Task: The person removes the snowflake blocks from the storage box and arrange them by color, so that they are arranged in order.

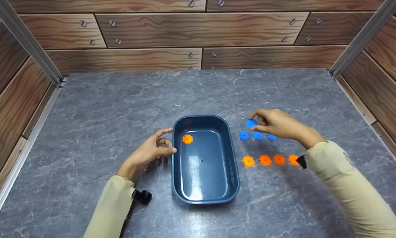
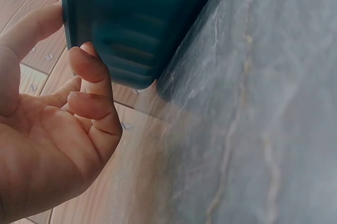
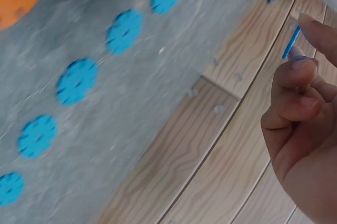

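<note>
A dark blue rectangular plastic tub (image 1: 203, 200) stands on the table with one orange notched disc (image 1: 187, 139) inside. My left hand (image 1: 151, 148) touches the tub's left rim with its thumb and a fingertip, the other fingers loosely bent beside the outer wall. To the right of the tub, my right hand (image 1: 277, 124) pinches a blue notched disc (image 1: 251, 123) between thumb and fingers, above the table. In the right wrist view that disc (image 3: 291, 42) appears edge-on. Below this hand lies a row of several blue notched discs (image 1: 257, 136), partly hidden by it in the head view.
A row of several orange notched discs (image 1: 265, 160) lies nearer the front, right of the tub; the right cuff partly covers the last one. The grey marbled table (image 1: 118, 99) is bordered by wood-patterned walls (image 1: 201, 29) at the back and sides.
</note>
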{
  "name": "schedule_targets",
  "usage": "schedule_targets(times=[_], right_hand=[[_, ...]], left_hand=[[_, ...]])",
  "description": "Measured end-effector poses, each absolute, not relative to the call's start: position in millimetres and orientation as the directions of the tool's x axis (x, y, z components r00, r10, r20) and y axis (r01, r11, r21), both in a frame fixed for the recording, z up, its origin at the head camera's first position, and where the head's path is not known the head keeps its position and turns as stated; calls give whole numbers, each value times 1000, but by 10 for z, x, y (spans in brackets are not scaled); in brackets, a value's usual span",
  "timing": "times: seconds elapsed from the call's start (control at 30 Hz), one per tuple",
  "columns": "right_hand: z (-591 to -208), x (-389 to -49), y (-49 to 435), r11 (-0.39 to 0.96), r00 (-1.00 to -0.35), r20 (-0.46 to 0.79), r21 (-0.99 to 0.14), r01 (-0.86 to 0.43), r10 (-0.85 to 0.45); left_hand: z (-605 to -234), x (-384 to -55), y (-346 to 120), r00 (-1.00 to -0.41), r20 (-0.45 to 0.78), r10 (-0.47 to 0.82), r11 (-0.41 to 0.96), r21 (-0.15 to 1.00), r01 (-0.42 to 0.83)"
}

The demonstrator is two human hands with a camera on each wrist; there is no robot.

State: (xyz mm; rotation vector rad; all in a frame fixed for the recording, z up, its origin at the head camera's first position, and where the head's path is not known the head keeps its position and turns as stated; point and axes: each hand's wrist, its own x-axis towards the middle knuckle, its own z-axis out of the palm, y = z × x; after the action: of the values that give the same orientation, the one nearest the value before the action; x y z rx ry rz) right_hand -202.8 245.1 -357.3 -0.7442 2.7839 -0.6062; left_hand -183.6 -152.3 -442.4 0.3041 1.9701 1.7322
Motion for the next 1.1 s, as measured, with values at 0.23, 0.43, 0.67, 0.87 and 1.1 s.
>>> schedule_targets(times=[0.23,0.43,0.67,0.87,1.1], right_hand=[[-3651,-2066,2770,810,-893,-126,-490,-321,-431],[-3710,-2095,3072,826,-924,-169,-524,-211,-343],[-3752,-2093,3369,835,-945,-164,-527,-157,-281],[-3804,-2078,3605,835,-961,-159,-540,-108,-227],[-3871,-2057,3868,852,-973,-177,-523,-36,-150]], left_hand=[[-4423,-1832,-1509,-852,-220,476,156,974,-164],[-4435,-1835,-1509,-852,-217,476,159,974,-159],[-4434,-1839,-1517,-855,-216,471,153,975,-162],[-4420,-1841,-1514,-852,-212,479,154,976,-156],[-4442,-1841,-1524,-850,-213,481,151,976,-159]])
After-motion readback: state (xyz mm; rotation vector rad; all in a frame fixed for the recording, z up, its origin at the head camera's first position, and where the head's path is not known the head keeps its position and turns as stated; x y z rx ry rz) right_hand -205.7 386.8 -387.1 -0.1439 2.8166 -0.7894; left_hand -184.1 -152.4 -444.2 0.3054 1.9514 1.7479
